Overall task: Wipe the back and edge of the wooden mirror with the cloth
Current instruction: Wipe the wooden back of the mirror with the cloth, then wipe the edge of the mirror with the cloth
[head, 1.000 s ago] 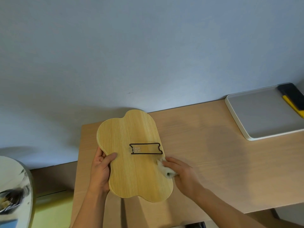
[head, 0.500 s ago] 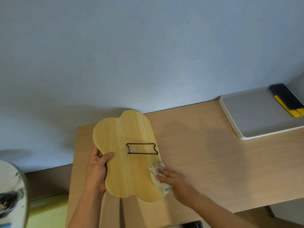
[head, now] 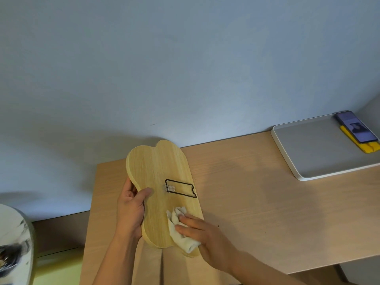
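A wooden mirror [head: 164,194] lies back-up on the desk [head: 257,212], now tilted up on its left edge by the left hand [head: 131,208], which grips that edge. The right hand [head: 205,237], fingers flat, presses the cloth [head: 181,229], which has slid inward to 5 o'clock on the back; the edge looks unwiped.

Single head-worn view, wide-angle, looking forward and down from the person's own position. Near field — both forearms enter from the bottom edge, close to the lens. The desk [head: 257,202] fills the lower half; the wall [head: 185,68] fills the upper half — frame edges curve slightly.
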